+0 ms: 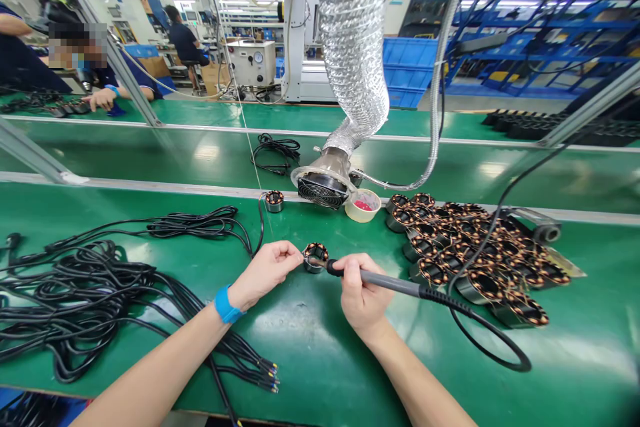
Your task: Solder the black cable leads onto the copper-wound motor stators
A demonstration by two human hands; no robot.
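A soldering iron (390, 281) with a grey handle is held in my right hand (367, 293), its tip over a round stator (315, 257) with copper windings. My left hand (270, 270), wearing a blue wristband (229, 305), pinches at the left edge of that stator; what lies between thumb and finger is too small to name. Behind it, a second stator (274, 201) stands beside a black cable. Black cables (95, 300) lie piled to the left, several bare-wire ends (270, 373) pointing toward the front middle.
Many stators (470, 247) are grouped at the right beside a metal holder (543, 230). A fume duct (353, 47) with a black fan grille (323, 190) hangs over the green bench (320, 353). Near it is a cup (363, 205) with red contents. Across the bench, a person's hand (103, 99) shows.
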